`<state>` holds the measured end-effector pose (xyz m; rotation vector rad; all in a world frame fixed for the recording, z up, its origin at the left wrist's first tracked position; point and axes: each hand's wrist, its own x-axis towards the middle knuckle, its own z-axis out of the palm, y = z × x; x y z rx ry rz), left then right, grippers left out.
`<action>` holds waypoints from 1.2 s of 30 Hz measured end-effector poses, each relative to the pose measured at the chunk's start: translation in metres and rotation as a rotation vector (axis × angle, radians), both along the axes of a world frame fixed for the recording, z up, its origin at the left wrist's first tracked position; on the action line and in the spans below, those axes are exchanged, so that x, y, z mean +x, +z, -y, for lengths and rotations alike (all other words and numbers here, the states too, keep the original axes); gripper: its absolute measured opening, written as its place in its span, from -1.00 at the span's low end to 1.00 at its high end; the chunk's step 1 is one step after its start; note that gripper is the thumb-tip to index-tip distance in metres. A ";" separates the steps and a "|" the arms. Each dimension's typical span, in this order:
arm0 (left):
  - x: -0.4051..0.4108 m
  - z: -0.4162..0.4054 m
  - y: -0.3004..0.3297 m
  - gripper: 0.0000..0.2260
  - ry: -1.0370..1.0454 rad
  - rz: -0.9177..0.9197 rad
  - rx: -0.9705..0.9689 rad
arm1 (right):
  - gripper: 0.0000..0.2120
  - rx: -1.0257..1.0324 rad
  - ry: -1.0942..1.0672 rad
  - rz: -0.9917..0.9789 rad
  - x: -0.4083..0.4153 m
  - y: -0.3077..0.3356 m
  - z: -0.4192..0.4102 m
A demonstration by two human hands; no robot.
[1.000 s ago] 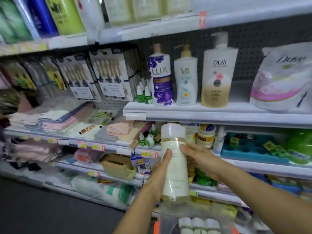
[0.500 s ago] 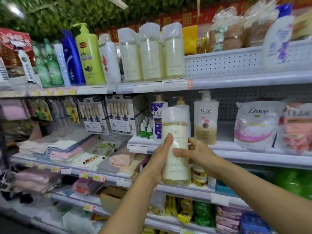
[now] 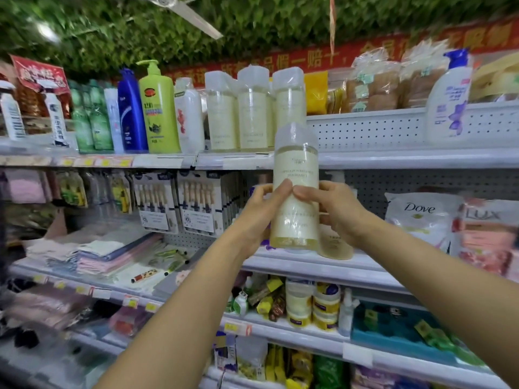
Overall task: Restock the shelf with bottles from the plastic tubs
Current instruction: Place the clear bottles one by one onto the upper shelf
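I hold a tall clear bottle (image 3: pixel 295 189) of pale yellow liquid, wrapped in film, upright in front of the shelves. My left hand (image 3: pixel 261 217) grips its left side and my right hand (image 3: pixel 337 211) its right side, thumbs meeting on the label. Its cap reaches the front edge of the top shelf (image 3: pixel 393 158). Three matching bottles (image 3: pixel 252 108) stand in a row on that top shelf, just above and left of the held one. No plastic tub is in view.
Left of the matching bottles stand a white bottle (image 3: pixel 189 119), a green pump bottle (image 3: pixel 158 108) and a blue one (image 3: pixel 130 110). A perforated white divider (image 3: pixel 365 127) lies right of them, then a white pump bottle (image 3: pixel 449 99). Dove (image 3: pixel 421 217) and Lux (image 3: pixel 486 234) pouches fill the shelf below.
Both hands have lifted the bottle from near the lower shelves up to the level of the top shelf's edge. My view has tilted upward, and the tub with bottles has dropped out of sight.
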<state>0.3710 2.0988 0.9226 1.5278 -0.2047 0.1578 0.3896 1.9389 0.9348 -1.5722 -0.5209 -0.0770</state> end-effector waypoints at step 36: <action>0.207 -0.031 0.147 -0.57 -0.060 0.342 0.106 | -0.38 -0.011 -0.268 0.289 0.195 0.151 -0.043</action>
